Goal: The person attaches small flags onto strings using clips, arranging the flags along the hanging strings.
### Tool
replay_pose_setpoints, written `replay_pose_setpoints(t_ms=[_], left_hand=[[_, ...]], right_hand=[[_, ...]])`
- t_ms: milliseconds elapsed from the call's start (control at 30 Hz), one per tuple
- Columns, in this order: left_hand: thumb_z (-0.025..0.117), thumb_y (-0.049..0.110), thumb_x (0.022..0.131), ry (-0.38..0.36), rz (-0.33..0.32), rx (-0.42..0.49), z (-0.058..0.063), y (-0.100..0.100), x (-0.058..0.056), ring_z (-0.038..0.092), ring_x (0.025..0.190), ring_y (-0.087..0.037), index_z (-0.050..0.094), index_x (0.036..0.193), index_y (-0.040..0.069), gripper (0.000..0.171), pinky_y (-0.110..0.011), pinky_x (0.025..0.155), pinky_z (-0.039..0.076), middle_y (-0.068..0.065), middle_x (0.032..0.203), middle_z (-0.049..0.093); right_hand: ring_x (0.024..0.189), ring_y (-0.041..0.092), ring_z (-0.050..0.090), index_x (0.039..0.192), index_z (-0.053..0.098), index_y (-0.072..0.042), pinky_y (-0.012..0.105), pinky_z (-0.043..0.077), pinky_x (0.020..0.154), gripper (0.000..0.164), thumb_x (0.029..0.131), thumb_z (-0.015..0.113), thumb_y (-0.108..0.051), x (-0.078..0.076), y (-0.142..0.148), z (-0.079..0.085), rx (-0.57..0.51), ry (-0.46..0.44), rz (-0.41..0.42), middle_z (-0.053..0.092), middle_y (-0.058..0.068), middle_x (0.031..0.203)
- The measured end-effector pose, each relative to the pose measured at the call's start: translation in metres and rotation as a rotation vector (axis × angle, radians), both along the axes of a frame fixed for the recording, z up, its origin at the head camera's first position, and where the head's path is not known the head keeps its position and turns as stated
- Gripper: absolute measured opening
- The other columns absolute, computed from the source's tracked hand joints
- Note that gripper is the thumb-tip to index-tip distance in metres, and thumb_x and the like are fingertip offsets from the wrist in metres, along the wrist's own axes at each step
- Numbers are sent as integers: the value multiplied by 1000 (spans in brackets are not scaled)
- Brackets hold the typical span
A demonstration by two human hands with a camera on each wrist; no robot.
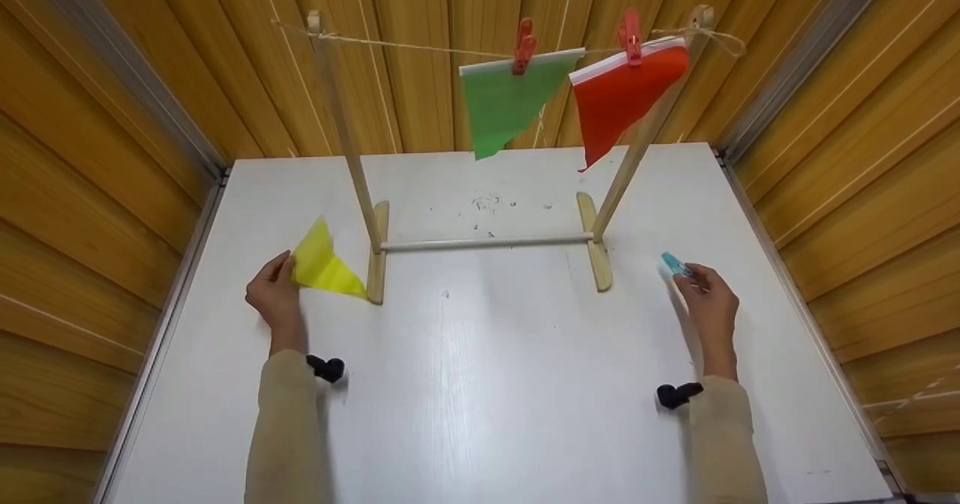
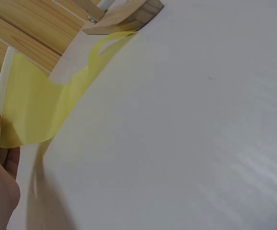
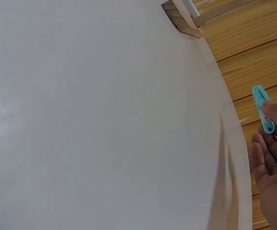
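Observation:
My left hand (image 1: 274, 294) pinches a yellow triangular flag (image 1: 321, 264) by its white-edged side, left of the wooden stand. In the left wrist view the thumb lies on the white edge, and the flag (image 2: 38, 98) trails toward the stand's foot. On the right, my right hand (image 1: 709, 301) pinches a light blue clothespin (image 1: 675, 263) above the table; the right wrist view shows the clothespin (image 3: 262, 109) between thumb and fingers. A green flag (image 1: 517, 99) and a red flag (image 1: 626, 95) hang from the string (image 1: 405, 46), each under a red clothespin (image 1: 523, 46).
The wooden stand has a left post (image 1: 345, 129), a right post (image 1: 649, 129) and a low crossbar (image 1: 487, 243). Its feet rest on the white table (image 1: 480, 384). Wood-patterned panels (image 1: 90, 211) enclose the table at the back and both sides.

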State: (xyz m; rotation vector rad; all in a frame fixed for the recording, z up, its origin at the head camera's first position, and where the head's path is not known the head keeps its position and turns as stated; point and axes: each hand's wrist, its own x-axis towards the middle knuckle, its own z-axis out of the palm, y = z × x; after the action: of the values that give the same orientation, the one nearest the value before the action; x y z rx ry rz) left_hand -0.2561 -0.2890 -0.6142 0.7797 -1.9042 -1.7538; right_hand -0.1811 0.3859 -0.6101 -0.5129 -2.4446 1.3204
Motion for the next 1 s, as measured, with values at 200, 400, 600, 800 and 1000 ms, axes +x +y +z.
replay_pose_setpoints(t_ms=[200,400,600,800,1000], left_hand=[[70,19,98,98,19,-117,7,5,-5,60,88,-8,74,113,0,25,-17,78,49,-8,105,71],[73,18,95,161,11,-173,16,9,-6,53,76,-6,76,109,2,21,-18,67,43,-1,99,71],[74,11,94,296,-46,-174,30,18,-7,61,88,-9,78,110,-1,20,-15,75,48,-7,101,70],[69,2,96,332,-128,-163,67,35,7,66,107,-14,74,114,-6,21,-17,88,52,-24,116,70],[71,7,95,306,-159,-114,81,41,10,70,104,-7,75,115,0,22,-16,82,55,-14,117,73]], right_hand=[[103,3,59,132,65,-4,11,47,89,43,98,70,-29,-3,-2,5,-20,48,9,67,15,122],[103,3,60,131,66,-4,11,48,87,40,97,71,-26,-5,-7,9,-22,67,13,68,15,120],[103,4,60,131,65,-4,11,48,87,41,98,70,-27,-6,-13,16,-26,72,27,68,14,121],[102,3,61,131,65,-5,11,49,85,40,98,70,-26,-8,-18,21,-16,86,43,68,13,120],[101,3,61,130,66,-5,12,49,87,38,97,71,-23,-10,-25,28,16,98,72,69,11,119]])
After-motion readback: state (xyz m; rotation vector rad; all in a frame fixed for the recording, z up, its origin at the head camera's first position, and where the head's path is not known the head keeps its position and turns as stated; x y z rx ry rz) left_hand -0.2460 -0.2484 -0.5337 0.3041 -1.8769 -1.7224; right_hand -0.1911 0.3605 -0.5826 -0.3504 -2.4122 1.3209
